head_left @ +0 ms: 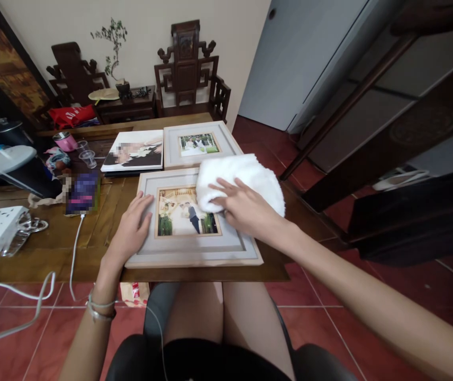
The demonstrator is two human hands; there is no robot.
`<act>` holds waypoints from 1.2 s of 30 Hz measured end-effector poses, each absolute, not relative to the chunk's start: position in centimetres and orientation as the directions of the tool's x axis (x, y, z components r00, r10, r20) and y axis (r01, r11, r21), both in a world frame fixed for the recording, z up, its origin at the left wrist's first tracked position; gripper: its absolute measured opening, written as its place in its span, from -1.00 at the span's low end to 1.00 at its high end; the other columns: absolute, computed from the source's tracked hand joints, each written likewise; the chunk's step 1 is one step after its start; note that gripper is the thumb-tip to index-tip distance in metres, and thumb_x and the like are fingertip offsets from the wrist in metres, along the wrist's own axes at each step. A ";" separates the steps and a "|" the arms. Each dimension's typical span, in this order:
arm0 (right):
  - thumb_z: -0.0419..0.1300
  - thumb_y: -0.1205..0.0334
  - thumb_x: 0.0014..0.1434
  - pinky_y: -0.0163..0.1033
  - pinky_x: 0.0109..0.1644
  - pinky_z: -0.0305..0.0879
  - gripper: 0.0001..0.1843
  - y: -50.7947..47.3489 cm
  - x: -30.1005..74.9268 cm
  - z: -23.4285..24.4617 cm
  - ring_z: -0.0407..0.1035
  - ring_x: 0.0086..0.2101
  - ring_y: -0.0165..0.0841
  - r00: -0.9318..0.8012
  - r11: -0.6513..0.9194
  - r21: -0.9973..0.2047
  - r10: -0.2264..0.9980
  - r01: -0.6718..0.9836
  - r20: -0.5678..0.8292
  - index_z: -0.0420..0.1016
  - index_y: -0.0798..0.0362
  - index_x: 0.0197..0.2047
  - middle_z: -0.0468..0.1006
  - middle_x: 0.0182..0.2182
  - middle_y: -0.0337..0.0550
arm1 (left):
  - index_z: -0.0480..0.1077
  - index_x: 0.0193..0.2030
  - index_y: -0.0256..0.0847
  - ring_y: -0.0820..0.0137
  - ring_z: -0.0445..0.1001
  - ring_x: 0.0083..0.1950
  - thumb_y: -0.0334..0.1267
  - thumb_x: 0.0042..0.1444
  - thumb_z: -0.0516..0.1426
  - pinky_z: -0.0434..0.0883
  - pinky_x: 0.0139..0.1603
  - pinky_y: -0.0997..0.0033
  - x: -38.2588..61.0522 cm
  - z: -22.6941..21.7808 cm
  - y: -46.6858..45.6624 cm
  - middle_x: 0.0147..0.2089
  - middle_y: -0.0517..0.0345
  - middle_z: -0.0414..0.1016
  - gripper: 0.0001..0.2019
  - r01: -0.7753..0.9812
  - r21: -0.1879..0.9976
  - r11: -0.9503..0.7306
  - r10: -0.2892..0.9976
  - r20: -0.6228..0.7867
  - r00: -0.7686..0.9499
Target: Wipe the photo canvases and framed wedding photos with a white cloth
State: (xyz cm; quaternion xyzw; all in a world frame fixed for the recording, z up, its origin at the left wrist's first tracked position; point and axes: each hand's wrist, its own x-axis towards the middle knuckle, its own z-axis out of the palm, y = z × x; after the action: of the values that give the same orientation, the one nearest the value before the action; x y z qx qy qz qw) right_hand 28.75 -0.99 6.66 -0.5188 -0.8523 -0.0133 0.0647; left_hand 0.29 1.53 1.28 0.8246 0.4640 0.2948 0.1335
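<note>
A framed wedding photo (187, 254) in a pale wooden frame lies flat at the front of the wooden table. On its left edge rests my left hand (133, 225), fingers stretched out and holding nothing. My right hand (242, 206) presses a folded white towel (246, 174) onto the upper right part of the frame; its thumb side is tucked against the cloth. The towel covers that corner and overhangs the right edge. Just behind lie a second framed photo (199, 143) and, to its left, a photo album (135, 151).
Left on the table are a phone (83, 193) on a white cable, a power strip (0, 230), a black tumbler (24, 169), plastic cups (87, 157) and a pink mug (65, 141). The table's edge (218, 274) runs before my lap. A carved chair (187, 69) stands behind.
</note>
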 end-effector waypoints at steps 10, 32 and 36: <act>-0.02 0.53 0.29 0.30 0.41 -0.21 -0.54 4.7 21.6 7.2 -0.14 0.39 -0.04 -0.663 0.665 0.055 0.728 0.745 0.174 0.52 0.04 0.11 0.17 0.39 -0.10 | 0.43 0.14 -0.25 0.16 0.19 0.43 -0.32 0.28 -0.02 0.18 0.40 -0.07 0.3 1.0 1.8 0.25 -0.10 0.44 -0.64 0.670 0.513 -0.537 0.840 0.395 0.372; 0.15 0.54 -0.10 0.16 0.28 0.20 -0.64 -8.0 29.0 7.7 0.35 0.11 0.06 -0.607 0.600 -0.117 0.794 0.792 -0.035 0.65 0.07 -0.27 0.56 0.04 0.13 | 0.49 0.01 -0.27 0.17 0.23 0.41 -0.49 0.19 -0.10 0.23 0.40 -0.04 0.5 1.3 1.6 0.15 -0.05 0.52 -0.59 0.646 0.528 -0.552 0.831 0.415 0.371; 0.12 0.56 -0.07 0.05 0.25 0.29 -0.63 -10.3 27.9 9.1 0.47 0.00 -0.03 -0.637 0.619 -0.211 0.771 0.756 -0.022 0.65 0.08 -0.27 0.62 -0.07 0.10 | 0.49 0.03 -0.28 0.15 0.23 0.41 -0.52 0.17 -0.09 0.22 0.40 -0.07 0.3 1.0 1.8 0.16 -0.07 0.50 -0.58 0.639 0.519 -0.567 0.821 0.417 0.390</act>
State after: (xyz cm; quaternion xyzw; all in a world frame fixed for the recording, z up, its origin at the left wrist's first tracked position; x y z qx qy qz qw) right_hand 27.94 -10.30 9.13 -0.4246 -0.8991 0.1006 0.0355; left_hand 0.30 1.76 0.98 0.8221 0.4440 0.3285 0.1384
